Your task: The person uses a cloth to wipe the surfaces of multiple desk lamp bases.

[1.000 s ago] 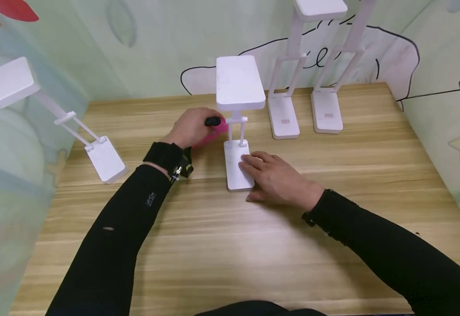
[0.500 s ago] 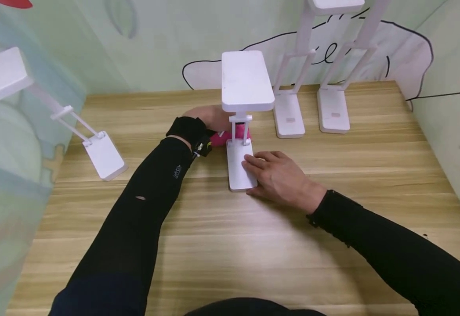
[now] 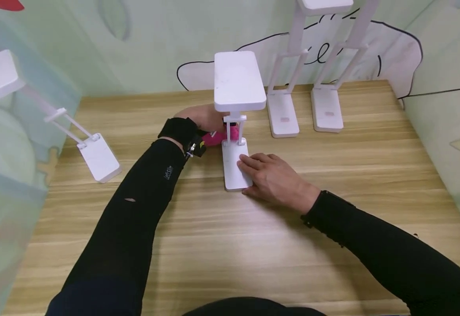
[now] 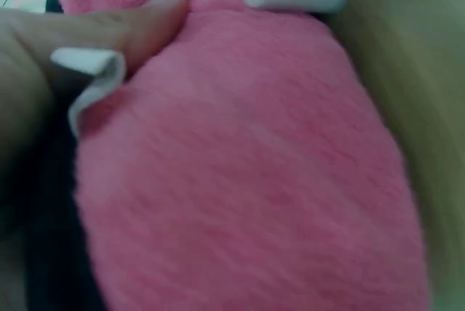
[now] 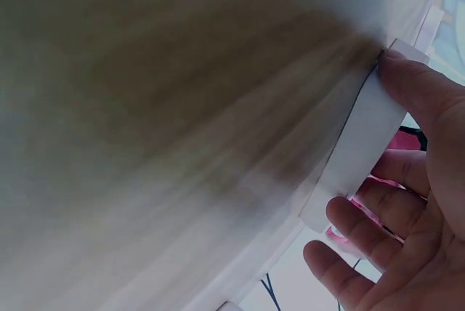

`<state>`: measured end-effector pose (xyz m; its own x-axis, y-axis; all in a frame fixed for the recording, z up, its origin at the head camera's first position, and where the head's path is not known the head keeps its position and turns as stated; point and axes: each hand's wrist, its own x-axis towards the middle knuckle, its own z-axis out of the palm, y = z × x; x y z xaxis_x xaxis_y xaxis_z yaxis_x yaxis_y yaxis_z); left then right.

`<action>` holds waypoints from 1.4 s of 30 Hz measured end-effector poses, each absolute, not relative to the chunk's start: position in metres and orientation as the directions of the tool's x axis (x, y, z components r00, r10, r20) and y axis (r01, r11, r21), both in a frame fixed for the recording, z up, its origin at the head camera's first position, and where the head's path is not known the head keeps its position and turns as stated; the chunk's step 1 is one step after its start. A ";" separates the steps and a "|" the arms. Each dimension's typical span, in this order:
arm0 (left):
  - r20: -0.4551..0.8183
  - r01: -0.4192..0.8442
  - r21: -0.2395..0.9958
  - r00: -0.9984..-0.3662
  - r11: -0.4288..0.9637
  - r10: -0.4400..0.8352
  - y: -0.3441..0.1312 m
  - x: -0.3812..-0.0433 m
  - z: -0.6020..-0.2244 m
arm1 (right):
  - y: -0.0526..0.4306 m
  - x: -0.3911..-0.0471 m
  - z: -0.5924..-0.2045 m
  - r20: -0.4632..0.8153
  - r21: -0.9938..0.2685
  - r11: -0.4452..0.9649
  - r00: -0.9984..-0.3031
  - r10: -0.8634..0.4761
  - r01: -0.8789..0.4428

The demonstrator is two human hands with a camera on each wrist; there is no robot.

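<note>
A white folding desk lamp (image 3: 235, 171) stands at mid-table in the head view. My right hand (image 3: 277, 180) holds its base from the right, thumb at the near end and fingers over the top. In the right wrist view the thumb and fingers lie on either side of the base (image 5: 367, 133). My left hand (image 3: 201, 116) is behind the lamp's stem, partly hidden by the lamp head. It grips a pink plush cloth (image 3: 212, 138) against the back of the stem. The left wrist view shows the thumb on the fluffy pink pile (image 4: 254, 173), beside a white tag (image 4: 102, 78).
Another white lamp (image 3: 99, 158) stands at the left with its head leaning out over the table's edge. Two more, a nearer lamp (image 3: 283, 114) and a right-hand lamp (image 3: 327, 109), stand at the back right. A patterned curtain (image 3: 146, 48) surrounds the wooden table (image 3: 293, 263).
My left hand has moved right with the pink cloth, from beside the lamp to behind its stem. The right hand has stayed on the base.
</note>
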<state>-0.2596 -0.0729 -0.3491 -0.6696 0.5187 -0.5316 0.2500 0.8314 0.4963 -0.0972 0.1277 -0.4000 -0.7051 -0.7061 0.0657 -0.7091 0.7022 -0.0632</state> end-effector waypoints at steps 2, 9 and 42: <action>-0.566 0.219 0.424 -0.694 0.879 0.446 -0.076 -0.257 -0.345 | 0.126 -0.097 -0.400 0.068 -0.061 0.708 -0.711 -0.700 -0.704; -0.422 0.331 0.510 -0.708 0.794 0.566 -0.081 -0.243 -0.340 | 0.123 -0.099 -0.395 0.039 -0.069 0.698 -0.701 -0.712 -0.712; -0.348 0.157 0.504 -0.863 0.849 0.366 -0.095 -0.225 -0.363 | 0.134 -0.110 -0.399 -0.001 -0.170 0.740 -0.751 -0.661 -0.651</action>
<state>-0.2254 -0.0947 -0.3631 -0.8631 0.3662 -0.3477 0.1573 0.8493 0.5039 -0.1101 0.1340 -0.3990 -0.7505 -0.6608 -0.0009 -0.6511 0.7397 -0.1703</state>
